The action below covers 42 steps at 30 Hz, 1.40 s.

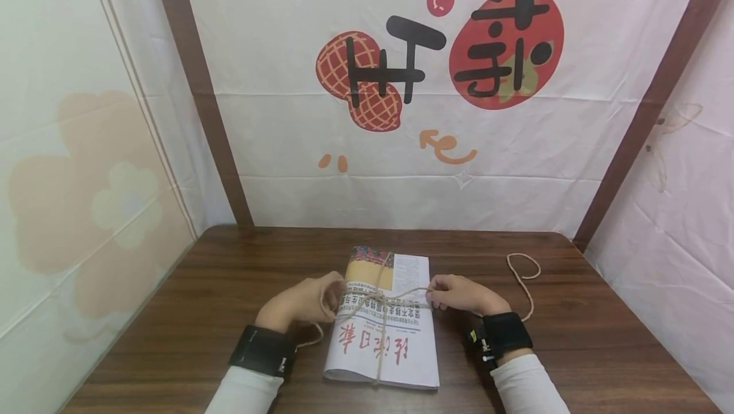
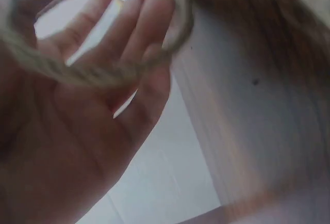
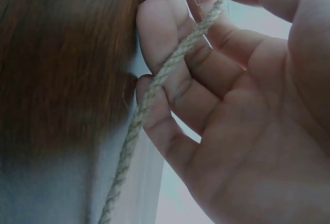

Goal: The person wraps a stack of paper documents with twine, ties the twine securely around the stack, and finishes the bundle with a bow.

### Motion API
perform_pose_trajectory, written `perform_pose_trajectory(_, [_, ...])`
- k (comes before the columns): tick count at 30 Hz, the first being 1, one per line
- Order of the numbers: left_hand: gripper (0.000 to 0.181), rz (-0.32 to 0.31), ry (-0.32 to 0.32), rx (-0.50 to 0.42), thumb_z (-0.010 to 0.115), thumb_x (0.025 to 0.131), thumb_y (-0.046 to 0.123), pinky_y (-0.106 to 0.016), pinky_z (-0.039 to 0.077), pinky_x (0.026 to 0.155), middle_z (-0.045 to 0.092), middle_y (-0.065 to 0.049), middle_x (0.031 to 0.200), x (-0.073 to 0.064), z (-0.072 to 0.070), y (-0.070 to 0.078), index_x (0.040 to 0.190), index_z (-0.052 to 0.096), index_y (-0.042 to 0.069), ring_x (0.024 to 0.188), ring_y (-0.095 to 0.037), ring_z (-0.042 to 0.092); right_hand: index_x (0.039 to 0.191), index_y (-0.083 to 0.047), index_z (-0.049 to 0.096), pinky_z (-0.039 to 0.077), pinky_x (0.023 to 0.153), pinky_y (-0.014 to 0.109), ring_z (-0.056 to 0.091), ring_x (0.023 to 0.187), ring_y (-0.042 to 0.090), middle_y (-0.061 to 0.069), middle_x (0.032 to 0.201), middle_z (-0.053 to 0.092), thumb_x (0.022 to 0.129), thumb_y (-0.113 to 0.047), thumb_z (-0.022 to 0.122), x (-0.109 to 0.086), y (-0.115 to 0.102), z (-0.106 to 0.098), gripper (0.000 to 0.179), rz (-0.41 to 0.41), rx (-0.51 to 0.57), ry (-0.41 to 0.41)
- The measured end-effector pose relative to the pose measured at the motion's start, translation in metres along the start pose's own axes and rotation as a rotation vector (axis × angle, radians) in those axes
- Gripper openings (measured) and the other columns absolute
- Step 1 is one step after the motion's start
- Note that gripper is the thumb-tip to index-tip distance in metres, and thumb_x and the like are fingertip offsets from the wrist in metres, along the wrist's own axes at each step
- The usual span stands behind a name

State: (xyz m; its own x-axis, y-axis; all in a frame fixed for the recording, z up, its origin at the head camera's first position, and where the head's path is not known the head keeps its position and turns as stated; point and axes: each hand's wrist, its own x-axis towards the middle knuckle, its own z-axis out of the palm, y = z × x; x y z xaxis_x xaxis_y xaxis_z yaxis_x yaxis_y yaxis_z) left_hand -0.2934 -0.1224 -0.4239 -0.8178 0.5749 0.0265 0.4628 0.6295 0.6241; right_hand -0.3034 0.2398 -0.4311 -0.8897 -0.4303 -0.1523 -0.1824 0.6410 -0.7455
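A folded newspaper bundle [image 1: 410, 363] lies on the table, with twine [image 1: 383, 337] crossing it lengthwise and widthwise. The strands meet near the middle of its top face. At the bundle's left edge my left hand [image 1: 301, 302] holds one length of twine, its fingers curled. In the left wrist view, a blurred loop of twine [image 2: 103, 75] passes in front of the palm. My right hand [image 1: 461, 293] pinches the other length at the right edge, thumb against fingers. Seen from the right wrist, that twine [image 3: 149, 97] runs slantwise across the curled fingers [image 3: 157, 33].
A loose twine tail [image 1: 524, 286] curls over the wooden table [image 1: 585, 337] beyond my right wrist. A shorter tail [image 1: 312, 337] hangs by the left wrist. Behind the table's far edge stands a printed white cloth [image 1: 275, 146], with further cloth at both sides.
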Motion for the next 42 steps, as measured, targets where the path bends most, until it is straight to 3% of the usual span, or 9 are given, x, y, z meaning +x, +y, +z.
perform_pose_trajectory(4, [0.064, 0.022, -0.071, -0.033, 0.087, 0.073, 0.018, -0.04, 0.053, 0.076, 0.065, 0.0, 0.092, 0.001, 0.0, 0.003, 0.129, 0.058, 0.017, 0.082, -0.016, 0.062, 0.099, -0.005, 0.064, 0.046, 0.069, 0.036, 0.058, 0.078, 0.021, 0.006, 0.083, 0.063, 0.1, -0.021, 0.06, 0.001, 0.001, -0.001, 0.016, 0.0, -0.013, 0.005])
perform_pose_trajectory(9, [0.045, 0.063, -0.046, -0.03, 0.081, 0.084, 0.026, -0.042, 0.052, 0.079, 0.069, -0.001, 0.105, 0.008, 0.006, 0.01, 0.126, 0.068, 0.019, 0.088, -0.016, 0.062, 0.099, -0.006, 0.064, 0.046, 0.069, 0.036, 0.058, 0.08, 0.021, 0.005, 0.084, 0.063, 0.1, -0.022, 0.061, 0.003, 0.003, -0.001, 0.016, 0.0, -0.017, 0.008])
perform_pose_trajectory(14, [0.034, 0.092, -0.038, 0.046, 0.075, 0.09, 0.022, -0.043, 0.05, 0.091, 0.068, 0.0, 0.123, 0.018, 0.014, 0.018, 0.123, 0.072, 0.024, 0.106, -0.017, 0.061, 0.099, -0.006, 0.064, 0.046, 0.07, 0.036, 0.059, 0.08, 0.021, 0.006, 0.084, 0.064, 0.1, -0.021, 0.061, 0.002, 0.003, 0.0, 0.016, 0.001, -0.006, 0.005])
perform_pose_trajectory(18, [0.024, 0.125, -0.058, 0.114, 0.075, 0.088, 0.015, -0.039, 0.05, 0.093, 0.071, 0.005, 0.114, 0.027, 0.018, 0.025, 0.11, 0.078, 0.024, 0.106, -0.014, 0.063, 0.099, -0.006, 0.064, 0.046, 0.069, 0.036, 0.058, 0.078, 0.022, 0.006, 0.083, 0.063, 0.099, -0.02, 0.061, 0.001, 0.003, 0.001, 0.015, 0.001, 0.002, 0.003])
perform_pose_trajectory(24, [0.006, 0.14, -0.022, 0.158, 0.078, 0.085, 0.015, -0.026, 0.051, 0.071, 0.066, 0.014, 0.08, 0.036, 0.024, 0.028, 0.089, 0.079, 0.02, 0.075, -0.005, 0.059, 0.097, -0.008, 0.064, 0.045, 0.067, 0.035, 0.058, 0.078, 0.021, 0.005, 0.082, 0.063, 0.1, -0.021, 0.061, 0.002, 0.004, 0.002, 0.014, -0.014, -0.012, -0.002])
perform_pose_trajectory(28, [0.004, 0.148, 0.084, 0.083, 0.075, 0.089, 0.016, -0.027, 0.049, 0.067, 0.061, 0.012, 0.077, 0.041, 0.028, 0.028, 0.085, 0.075, 0.018, 0.072, -0.006, 0.054, 0.097, -0.008, 0.064, 0.045, 0.068, 0.035, 0.058, 0.078, 0.021, 0.004, 0.083, 0.064, 0.1, -0.021, 0.061, 0.003, 0.005, 0.003, 0.014, -0.013, -0.004, -0.003])
perform_pose_trajectory(33, [0.007, 0.115, 0.204, -0.076, 0.072, 0.094, 0.023, -0.036, 0.051, 0.077, 0.068, 0.006, 0.093, 0.045, 0.03, 0.031, 0.093, 0.071, 0.016, 0.084, -0.012, 0.061, 0.098, -0.007, 0.064, 0.046, 0.068, 0.036, 0.059, 0.078, 0.021, 0.004, 0.083, 0.064, 0.1, -0.021, 0.06, 0.003, 0.006, 0.002, 0.015, -0.019, -0.01, -0.003])
perform_pose_trajectory(37, [0.009, 0.017, 0.223, -0.189, 0.072, 0.094, 0.022, -0.036, 0.053, 0.076, 0.071, 0.002, 0.09, 0.049, 0.029, 0.035, 0.097, 0.069, 0.014, 0.083, -0.014, 0.066, 0.098, -0.007, 0.064, 0.046, 0.068, 0.036, 0.059, 0.077, 0.021, 0.004, 0.082, 0.063, 0.101, -0.022, 0.059, 0.003, 0.005, 0.001, 0.016, -0.028, -0.031, -0.006])
perform_pose_trajectory(42, [0.021, -0.108, 0.234, -0.294, 0.078, 0.089, 0.016, -0.029, 0.053, 0.062, 0.071, -0.001, 0.075, 0.051, 0.028, 0.036, 0.089, 0.058, 0.008, 0.067, -0.015, 0.069, 0.097, -0.007, 0.063, 0.046, 0.067, 0.035, 0.058, 0.076, 0.021, 0.005, 0.082, 0.062, 0.1, -0.022, 0.06, 0.004, 0.005, 0.0, 0.015, -0.045, -0.029, -0.011])
